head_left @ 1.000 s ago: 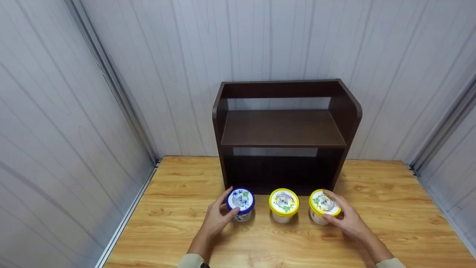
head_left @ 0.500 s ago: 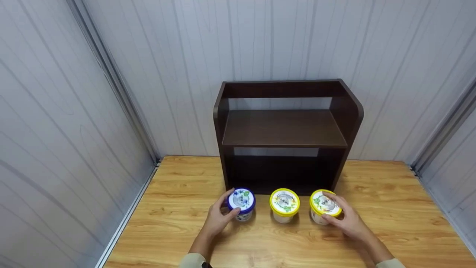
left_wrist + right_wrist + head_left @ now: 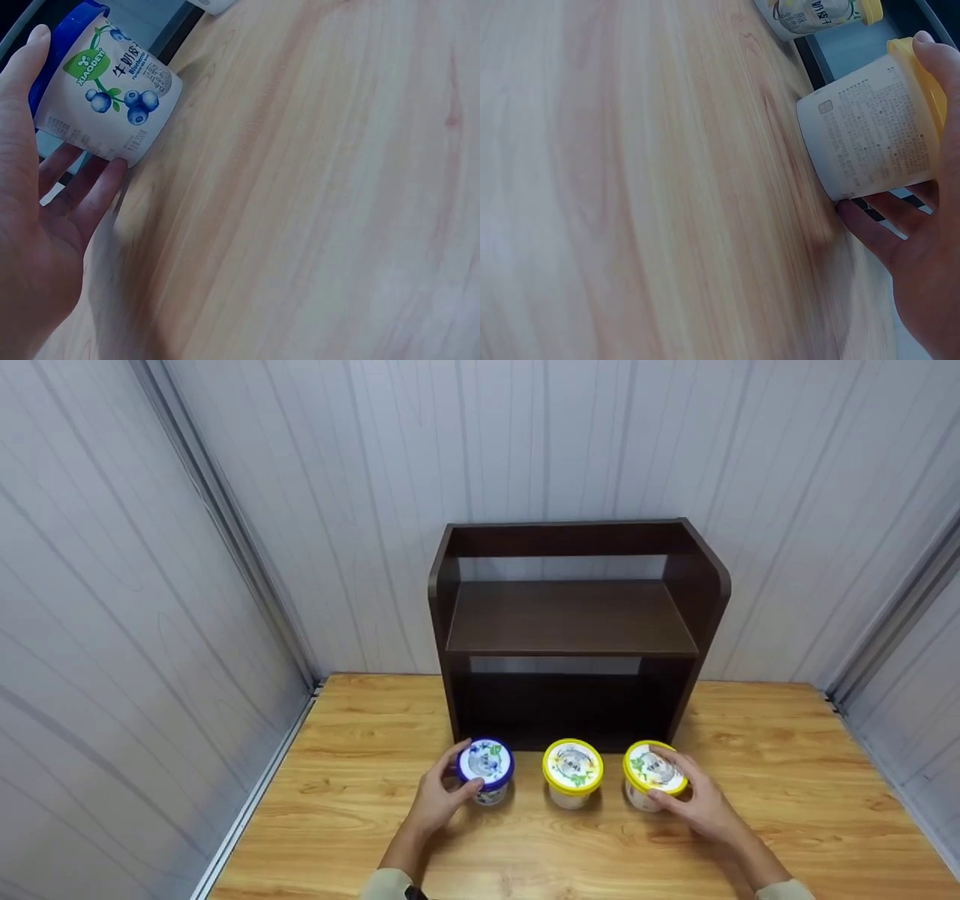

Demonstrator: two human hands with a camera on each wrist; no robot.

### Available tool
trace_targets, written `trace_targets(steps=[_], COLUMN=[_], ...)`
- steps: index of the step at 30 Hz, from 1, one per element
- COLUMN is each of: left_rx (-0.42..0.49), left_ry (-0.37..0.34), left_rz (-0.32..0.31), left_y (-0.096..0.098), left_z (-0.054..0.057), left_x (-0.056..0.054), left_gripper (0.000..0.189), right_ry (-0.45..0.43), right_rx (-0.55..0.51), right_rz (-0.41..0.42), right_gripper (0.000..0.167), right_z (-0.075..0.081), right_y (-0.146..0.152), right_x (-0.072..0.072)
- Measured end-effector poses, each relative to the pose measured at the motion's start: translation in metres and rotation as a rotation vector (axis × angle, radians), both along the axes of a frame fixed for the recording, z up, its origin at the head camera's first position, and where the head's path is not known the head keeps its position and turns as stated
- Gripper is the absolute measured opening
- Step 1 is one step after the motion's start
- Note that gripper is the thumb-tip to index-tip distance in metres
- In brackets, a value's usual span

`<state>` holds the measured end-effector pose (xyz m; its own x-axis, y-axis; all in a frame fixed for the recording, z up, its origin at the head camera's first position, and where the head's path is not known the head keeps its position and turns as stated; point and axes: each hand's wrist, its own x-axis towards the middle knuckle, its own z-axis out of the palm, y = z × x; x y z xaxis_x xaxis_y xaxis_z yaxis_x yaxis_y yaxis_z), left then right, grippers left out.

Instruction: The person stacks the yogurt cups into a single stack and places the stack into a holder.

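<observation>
Three lidded paper cups of a dairy food stand in a row on the wooden table. My left hand point(image 3: 437, 801) grips the blue-lidded cup point(image 3: 486, 765) by its lid, thumb in front and fingers on the far left side. Blueberries are printed on that cup point(image 3: 112, 94) in the left wrist view. At the right end, my right hand point(image 3: 706, 804) holds a yellow-lidded cup point(image 3: 651, 769) the same way; small print covers the side of this cup point(image 3: 870, 131) in the right wrist view. Between them a second yellow-lidded cup point(image 3: 572, 769) stands upright, untouched.
A dark brown two-tier shelf point(image 3: 574, 619) stands on the table point(image 3: 360, 750) directly behind the cups. Pale panelled walls point(image 3: 360, 510) enclose the table at the back and on both sides.
</observation>
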<state>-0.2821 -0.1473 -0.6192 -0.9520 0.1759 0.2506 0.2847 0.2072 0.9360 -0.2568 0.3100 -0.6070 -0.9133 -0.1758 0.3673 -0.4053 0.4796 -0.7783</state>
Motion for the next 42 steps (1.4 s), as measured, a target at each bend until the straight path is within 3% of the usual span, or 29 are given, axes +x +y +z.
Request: trace_targets(steps=[10, 22, 30, 42], left_rx=[0.027, 0.034, 0.059, 0.069], left_ry=[-0.03, -0.036, -0.058, -0.075], left_rz=[-0.044, -0.062, -0.076, -0.093], left_y=[-0.006, -0.008, -0.008, -0.009], left_z=[-0.003, -0.003, -0.001, 0.001], left_x=[-0.004, -0.006, -0.004, -0.003], left_gripper=[0.077, 0.079, 0.079, 0.079], right_ry=[0.009, 0.032, 0.034, 0.033], right_rx=[-0.004, 0.057, -0.001, 0.003], right_rz=[0.014, 0.0, 0.021, 0.05], right_gripper=[0.069, 0.07, 0.072, 0.069], right_z=[0.008, 0.032, 0.042, 0.068], right_y=[-0.001, -0.003, -0.01, -0.019], right_x=[-0.004, -0.016, -0.02, -0.024])
